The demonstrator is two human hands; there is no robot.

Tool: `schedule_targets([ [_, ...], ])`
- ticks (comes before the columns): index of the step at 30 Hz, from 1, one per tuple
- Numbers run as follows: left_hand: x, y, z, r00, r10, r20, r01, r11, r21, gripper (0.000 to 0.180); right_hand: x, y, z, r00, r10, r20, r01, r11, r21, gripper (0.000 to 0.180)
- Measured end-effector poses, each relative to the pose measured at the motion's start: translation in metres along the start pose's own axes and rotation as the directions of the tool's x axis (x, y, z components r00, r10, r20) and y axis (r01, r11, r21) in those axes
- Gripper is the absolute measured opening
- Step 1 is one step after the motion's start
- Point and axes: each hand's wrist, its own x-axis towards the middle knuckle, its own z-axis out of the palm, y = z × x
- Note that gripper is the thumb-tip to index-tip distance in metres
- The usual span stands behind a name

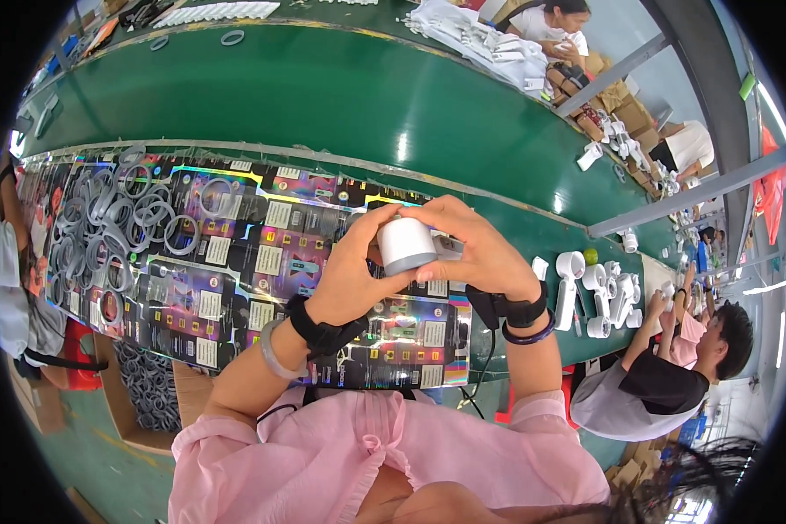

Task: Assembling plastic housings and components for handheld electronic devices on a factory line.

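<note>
Both hands hold a white, cup-shaped plastic part (405,236) in front of me, above the printed sheets. A grey ring (410,262) runs round its lower edge. My left hand (351,266) is closed round its left side, thumb low by the grey ring. From the right, my right hand (476,243) grips it, with its thumb at the lower edge and fingers over the top. The fingers' far sides are hidden behind the part. Left of my hands, a pile of loose grey rings (113,223) lies on the printed sheets.
Glossy printed card sheets (210,301) cover the bench before me. White fan-like parts (569,284) stand to the right, near a seated co-worker (664,384). Below left, a cardboard box (135,419) holds more grey rings. Beyond a raised edge runs a green table (279,100).
</note>
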Motion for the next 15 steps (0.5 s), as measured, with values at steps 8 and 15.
schedule_targets([
  [8, -0.001, -0.018, 0.015, 0.964, -0.172, -0.200, 0.053, 0.868, -0.494, 0.050, -0.031, 0.021, 0.103, 0.552, 0.325, -0.768, -0.003, 0.922, 0.388, 0.013],
  [15, -0.003, -0.012, 0.020, 0.965, -0.243, -0.104, 0.107, 0.718, -0.688, 0.051, -0.004, 0.020, 0.107, 0.779, 0.352, -0.519, 0.184, 0.662, 0.727, 0.055],
])
